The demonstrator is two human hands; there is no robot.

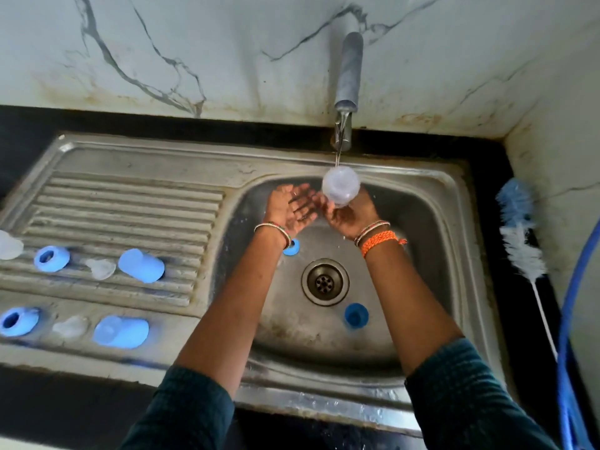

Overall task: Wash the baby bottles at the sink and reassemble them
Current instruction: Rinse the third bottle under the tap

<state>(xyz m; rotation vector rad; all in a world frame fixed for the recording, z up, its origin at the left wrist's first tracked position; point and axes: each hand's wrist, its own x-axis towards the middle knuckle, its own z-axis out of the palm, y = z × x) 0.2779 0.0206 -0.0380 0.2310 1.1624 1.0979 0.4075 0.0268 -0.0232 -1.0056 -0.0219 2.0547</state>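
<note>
Clear plastic, the bottle (pixel 341 189) sits under the tap (pixel 344 125), base toward the camera, with the thin stream landing on it. The right hand (pixel 349 216) has its grip wrapped round the lower part, fingers curled tight; the left hand (pixel 292 207) is spread flat and empty, palm up just beside it. To rinse well, I would judge it best to tilt the mouth up into the stream, fill, swirl and tip out, turning the bottle so every side is wetted. Wet plastic may slip, so the free palm should stay close beneath. Two blue rings (pixel 355 315) lie in the sink (pixel 448 203) near the drain (pixel 324 281); caps (pixel 141 265) and teats (pixel 101 267) wait on the drainboard (pixel 130 203).
</note>
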